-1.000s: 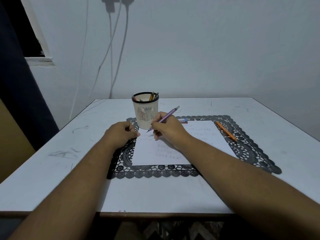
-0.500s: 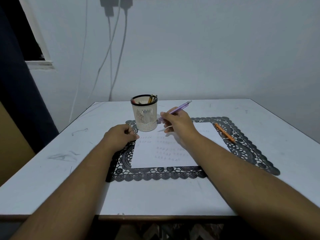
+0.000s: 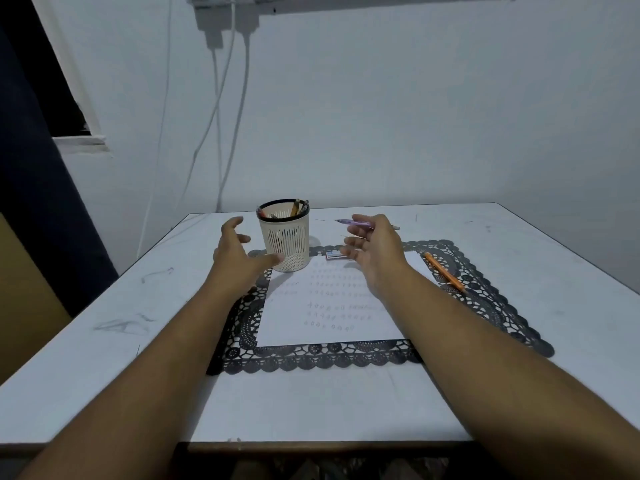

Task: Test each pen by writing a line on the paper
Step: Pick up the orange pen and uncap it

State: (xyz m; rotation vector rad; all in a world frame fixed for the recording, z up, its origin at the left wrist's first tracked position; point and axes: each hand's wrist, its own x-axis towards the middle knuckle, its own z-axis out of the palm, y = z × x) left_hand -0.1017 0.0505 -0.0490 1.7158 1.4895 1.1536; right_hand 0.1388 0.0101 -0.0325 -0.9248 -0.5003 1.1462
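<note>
A white sheet of paper (image 3: 329, 336) with rows of small marks lies on a black lace mat (image 3: 491, 299). My right hand (image 3: 379, 252) hovers over the paper's far edge and pinches a purple pen (image 3: 351, 222) level, its tip pointing left toward a cream mesh pen cup (image 3: 287, 245). The cup holds several pens and stands at the mat's far-left corner. My left hand (image 3: 233, 256) is raised beside the cup's left side, fingers spread, thumb close to the cup's base. An orange pen (image 3: 445, 272) lies on the mat to the right of the paper.
A small red-and-white box (image 3: 334, 255) sits at the paper's far edge beside the cup. The white table (image 3: 104, 341) ends at a wall behind. White cables (image 3: 221, 133) hang down that wall. A dark curtain (image 3: 31, 202) is at the left.
My right hand lifted the purple pen off the paper and turned it level, tip toward the cup. My left hand left the paper's corner, opened and rose beside the cup.
</note>
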